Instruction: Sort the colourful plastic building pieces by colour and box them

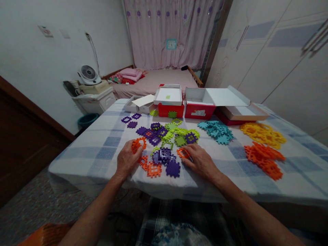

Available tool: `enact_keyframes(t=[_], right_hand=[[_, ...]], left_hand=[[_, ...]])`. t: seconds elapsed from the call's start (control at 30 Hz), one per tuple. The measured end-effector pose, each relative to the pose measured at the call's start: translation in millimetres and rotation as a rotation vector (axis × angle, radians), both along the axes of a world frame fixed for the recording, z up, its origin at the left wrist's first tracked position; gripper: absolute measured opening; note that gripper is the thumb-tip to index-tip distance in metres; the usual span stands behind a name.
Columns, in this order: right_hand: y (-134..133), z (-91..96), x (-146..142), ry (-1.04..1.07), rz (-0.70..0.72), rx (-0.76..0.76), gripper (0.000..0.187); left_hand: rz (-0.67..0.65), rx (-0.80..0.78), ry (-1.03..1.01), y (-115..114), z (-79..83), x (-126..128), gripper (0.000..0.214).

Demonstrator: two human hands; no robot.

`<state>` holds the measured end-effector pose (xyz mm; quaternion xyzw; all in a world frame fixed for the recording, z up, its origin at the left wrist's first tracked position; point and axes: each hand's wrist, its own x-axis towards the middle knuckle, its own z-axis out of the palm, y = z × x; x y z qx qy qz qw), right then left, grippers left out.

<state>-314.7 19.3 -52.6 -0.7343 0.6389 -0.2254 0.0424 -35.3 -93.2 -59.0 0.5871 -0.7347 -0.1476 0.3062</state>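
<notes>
My left hand (128,156) is closed on several orange interlocking tiles (139,145) at the left of a mixed pile. My right hand (201,159) grips the edge of one orange frame tile (182,153) between thumb and fingers, low over the cloth. Between the hands lie purple tiles (173,168), some stacked, and an orange window-shaped tile (154,169). Lime green tiles (180,140) spread behind them, mixed with more purple ones. My fingers hide part of the tiles in the left hand.
Sorted heaps of teal tiles (217,131), yellow tiles (263,134) and orange tiles (265,160) lie to the right. Along the back stand a red box (171,111), an open red box (200,111) and a white tray (132,106). A checked tablecloth (99,160) covers the table.
</notes>
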Motion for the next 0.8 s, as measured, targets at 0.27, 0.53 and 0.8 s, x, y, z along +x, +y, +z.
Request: enact_keyframes(t=[0.27,0.53,0.8], right_hand=[[-4.9,1.1,-2.0,0.015,-0.018,0.086,0.038],[-12.4,-2.5,2.0,-0.042,-0.062,0.100,0.045],[-13.7,-4.6,1.8,-0.228,-0.236,0.054,0.039]], left_hand=[[-0.201,0.317,0.329,11.7,19.6,14.8,0.034],[-0.455,0.241,0.070,27.3,31.7,14.5,0.030],[-0.356,0.269,-0.129,23.3,28.1,11.4,0.038]])
